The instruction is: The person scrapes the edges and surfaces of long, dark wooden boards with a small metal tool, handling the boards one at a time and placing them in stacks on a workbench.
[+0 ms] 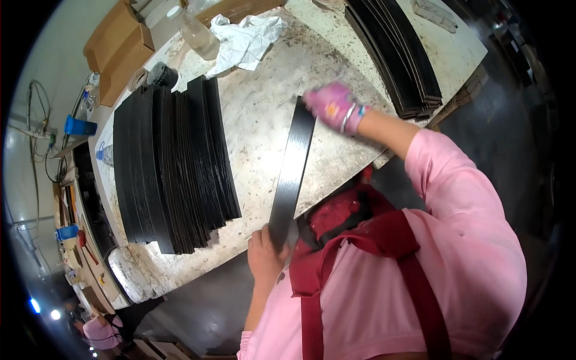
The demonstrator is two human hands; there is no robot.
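From the head view, a long black strip (292, 171) runs down the middle of the frame, lying on the stained white counter (264, 114) with its lower end past the near edge. The left hand (266, 255), bare, at lower centre, is clenched around that lower end. The right hand (333, 107), in a pink glove, sits at the strip's upper end, right of centre; its fingers seem to press or pinch the tip, though motion blur makes the grasp hard to read.

To the left of the strip lies a fanned stack of black strips (174, 165), well apart from it. A second pile of black strips (396, 54) lies at the upper right. At the top, a crumpled white cloth (243, 36) lies just beside a clear plastic bottle (195, 30).

The step in hand looks like wiping or smoothing the single strip along its length while the left hand steadies it. The next move calls for a firm hold at the lower end and an even stroke of the gloved hand down the face, keeping the strip flat against the counter so it does not flex or slide off the edge.
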